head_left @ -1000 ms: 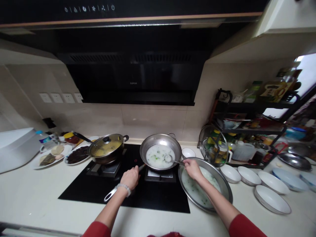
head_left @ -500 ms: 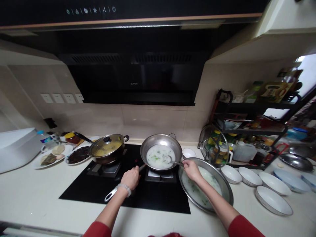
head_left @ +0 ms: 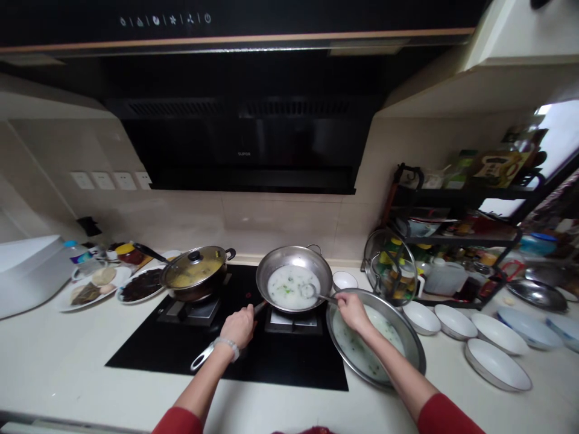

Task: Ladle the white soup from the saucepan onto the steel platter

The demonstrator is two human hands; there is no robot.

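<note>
A steel wok (head_left: 265,274) stands over the right burner, with milky white soup (head_left: 289,286) and bits of green in it. My left hand (head_left: 238,327) is closed round the wok's long handle, whose end sticks out below the wrist. In my right hand (head_left: 350,310) is the handle of a ladle (head_left: 310,291); its bowl dips into the soup at the wok's right side. Under my right forearm sits a wide metal basin (head_left: 418,361) of similar pale liquid with green bits, partly hidden by the arm.
On the left burner stands a lidded pan (head_left: 194,274) of yellow food. Plates of food (head_left: 97,283) lie further left. Several white bowls (head_left: 497,364) stand at the right, before a black rack (head_left: 456,238) of bottles. The range hood (head_left: 244,120) hangs above.
The ladle's bowl has shifted slightly in the soup. Both hands keep their hold, and the whole view has moved a little.
</note>
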